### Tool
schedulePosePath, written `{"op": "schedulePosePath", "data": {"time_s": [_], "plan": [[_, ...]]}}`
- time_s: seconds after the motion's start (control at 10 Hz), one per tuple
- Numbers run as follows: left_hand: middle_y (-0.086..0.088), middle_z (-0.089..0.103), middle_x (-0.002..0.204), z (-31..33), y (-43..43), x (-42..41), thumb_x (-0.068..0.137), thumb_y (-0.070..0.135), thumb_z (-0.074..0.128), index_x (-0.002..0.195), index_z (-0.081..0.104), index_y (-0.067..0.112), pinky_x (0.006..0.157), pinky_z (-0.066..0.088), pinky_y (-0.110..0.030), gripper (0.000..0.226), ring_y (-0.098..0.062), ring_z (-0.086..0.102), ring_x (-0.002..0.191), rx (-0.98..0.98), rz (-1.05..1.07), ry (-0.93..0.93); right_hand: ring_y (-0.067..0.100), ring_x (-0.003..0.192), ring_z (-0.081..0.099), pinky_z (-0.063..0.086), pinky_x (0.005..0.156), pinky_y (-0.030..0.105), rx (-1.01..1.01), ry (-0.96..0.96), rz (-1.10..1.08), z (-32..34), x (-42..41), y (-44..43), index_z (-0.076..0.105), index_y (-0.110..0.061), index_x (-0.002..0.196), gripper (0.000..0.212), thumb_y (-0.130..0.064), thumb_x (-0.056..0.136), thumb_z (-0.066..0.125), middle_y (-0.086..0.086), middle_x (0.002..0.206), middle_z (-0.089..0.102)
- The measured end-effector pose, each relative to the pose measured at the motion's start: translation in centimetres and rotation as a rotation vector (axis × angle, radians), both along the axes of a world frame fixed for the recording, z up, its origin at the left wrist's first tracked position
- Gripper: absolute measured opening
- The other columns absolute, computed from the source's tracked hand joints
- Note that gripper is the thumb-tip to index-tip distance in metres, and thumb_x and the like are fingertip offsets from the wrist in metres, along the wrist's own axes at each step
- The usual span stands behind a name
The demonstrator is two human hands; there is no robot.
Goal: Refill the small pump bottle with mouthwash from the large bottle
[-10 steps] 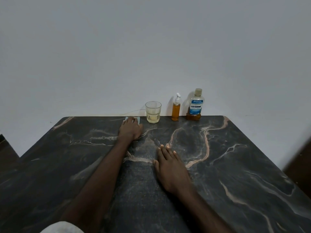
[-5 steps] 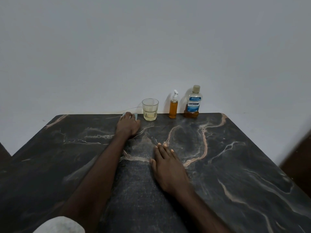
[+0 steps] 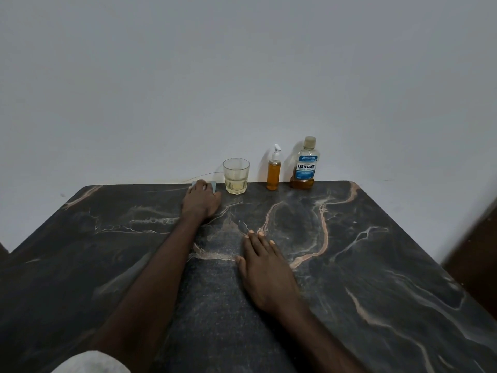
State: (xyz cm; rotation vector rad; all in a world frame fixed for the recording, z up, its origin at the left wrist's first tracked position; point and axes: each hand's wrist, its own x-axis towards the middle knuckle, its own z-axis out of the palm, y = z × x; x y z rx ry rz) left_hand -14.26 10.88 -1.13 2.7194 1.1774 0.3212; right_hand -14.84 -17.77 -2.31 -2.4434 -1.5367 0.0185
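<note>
Counter, far edge: glass, small pump bottle, large bottle. Left hand curled over pale blue object; right hand flat, fingers spread

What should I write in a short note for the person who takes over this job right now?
Left hand: at the far table edge, fingers over a small light-blue object; whether it grips it is unclear.
Right hand: flat on the table, empty.
Small pump bottle and large mouthwash bottle: upright at the far edge, both closed. A glass of pale liquid stands left of them.
Done: nothing visible.
Left: open both bottles, pour, close.
</note>
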Motion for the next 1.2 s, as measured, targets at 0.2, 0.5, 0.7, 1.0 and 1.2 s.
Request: {"op": "schedulePosePath", "data": {"time_s": [0.2,0.5,0.7,1.0,1.2], "plan": [[-0.016,0.037,0.155,-0.1,0.1,0.1,0.106,0.041,0.029,0.152,0.043,0.008,0.123,0.025,-0.044,0.058,-0.033,0.037,0.145,0.002,-0.001,-0.007,0.020,0.162,0.004,-0.001,0.131,0.037,-0.001,-0.003,0.002,-0.1,0.1,0.1,0.013,-0.013,0.166,0.063,-0.046,0.112,0.017,0.007,0.174,0.008],[-0.017,0.037,0.155,-0.1,0.1,0.1,0.106,0.041,0.029,0.153,0.042,0.006,0.123,0.025,-0.044,0.060,-0.033,0.037,0.145,0.007,-0.003,-0.007,0.020,0.161,0.005,0.000,0.131,0.037,0.005,-0.006,0.002,0.0,0.0,0.0,0.015,-0.012,0.165,0.063,-0.045,0.111,0.016,0.008,0.174,0.010],[-0.017,0.035,0.157,-0.1,0.2,0.0,0.107,0.042,0.028,0.154,0.040,0.007,0.123,0.025,-0.044,0.060,-0.033,0.036,0.146,0.000,0.002,0.016,0.020,0.162,0.004,-0.001,0.131,0.037,-0.002,-0.004,0.000,0.1,-0.1,0.0,0.013,-0.012,0.165,0.063,-0.045,0.112,0.016,0.008,0.174,0.008],[-0.022,0.032,0.162,1.9,-1.8,-1.8,0.107,0.041,0.029,0.160,0.029,0.007,0.128,0.015,-0.050,0.062,-0.035,0.026,0.153,-0.005,-0.049,0.045,0.024,0.161,0.012,0.007,0.132,0.040,-0.002,0.015,-0.004,0.1,0.2,0.0,0.018,-0.010,0.164,0.064,-0.045,0.111,0.020,0.010,0.173,0.016],[-0.019,0.027,0.167,1.3,-9.7,-6.6,0.109,0.041,0.032,0.158,0.035,0.011,0.129,0.016,-0.048,0.058,-0.033,0.021,0.156,0.025,-0.106,-0.033,0.026,0.159,0.018,0.013,0.131,0.043,0.011,0.022,-0.015,0.7,0.0,-0.1,0.022,-0.009,0.163,0.063,-0.044,0.110,0.022,0.012,0.171,0.021]]}}
